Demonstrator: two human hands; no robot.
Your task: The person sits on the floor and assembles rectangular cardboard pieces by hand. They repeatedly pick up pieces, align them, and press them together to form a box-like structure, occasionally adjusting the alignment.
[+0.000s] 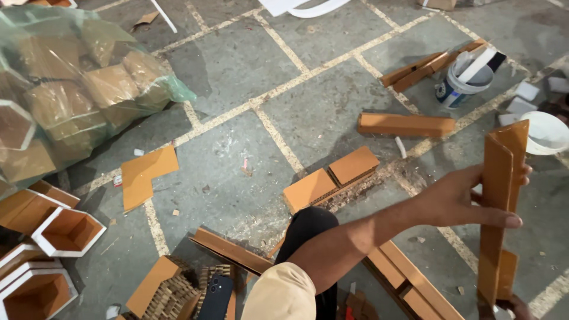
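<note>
I hold a long brown cardboard strip (496, 195), folded lengthwise, upright at the right of the view. My left hand (459, 201) reaches across from the bottom centre and grips the strip around its middle, fingers wrapped over the front. My right hand (517, 307) sits at the strip's lower end by the bottom edge of the view. It is mostly cut off, and it seems to hold the strip there. More folded strips (409, 284) lie on the stone floor under my left arm.
A green plastic bag (77, 89) of hexagonal cardboard pieces fills the upper left. White-edged hexagon boxes (68, 231) sit at the left edge. Cardboard blocks (332, 178), a strip (406, 125), a white bucket (465, 83), a white bowl (545, 133) and a dark phone (216, 296) lie around.
</note>
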